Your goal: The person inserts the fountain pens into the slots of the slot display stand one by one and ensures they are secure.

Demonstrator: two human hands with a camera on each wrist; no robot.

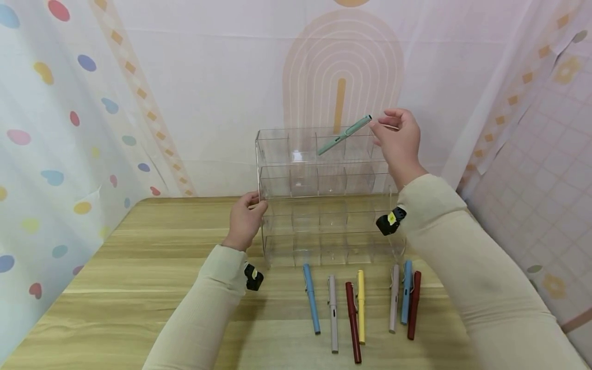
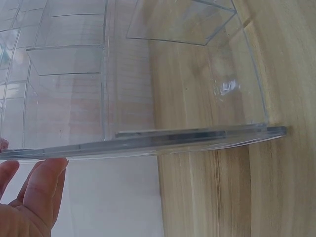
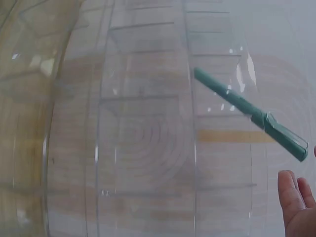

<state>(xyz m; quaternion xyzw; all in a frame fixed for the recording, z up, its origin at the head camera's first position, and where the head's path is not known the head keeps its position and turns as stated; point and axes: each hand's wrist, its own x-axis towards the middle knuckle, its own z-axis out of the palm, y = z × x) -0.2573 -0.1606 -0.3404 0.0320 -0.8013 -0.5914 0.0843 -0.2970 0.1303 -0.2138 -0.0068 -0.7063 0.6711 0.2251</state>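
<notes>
Sleeves (image 1: 490,282) | left hand (image 1: 243,222) loosely touched acrylic rack (image 2: 182,138) | right hand (image 1: 401,144) parted, empty | green pen (image 1: 345,135) seemed light, best pinched mid-barrel

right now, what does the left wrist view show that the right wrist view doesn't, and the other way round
Only the left wrist view: the left hand, fingertips at one side of the clear rack, and that side's lower end by the wooden tabletop.

Only the right wrist view: the right hand and, clearly, the green pen with its clip; a teal patch at the left wrist picture's edge is too faint to identify.

Both: the rack's dividers and the tabletop.
</notes>
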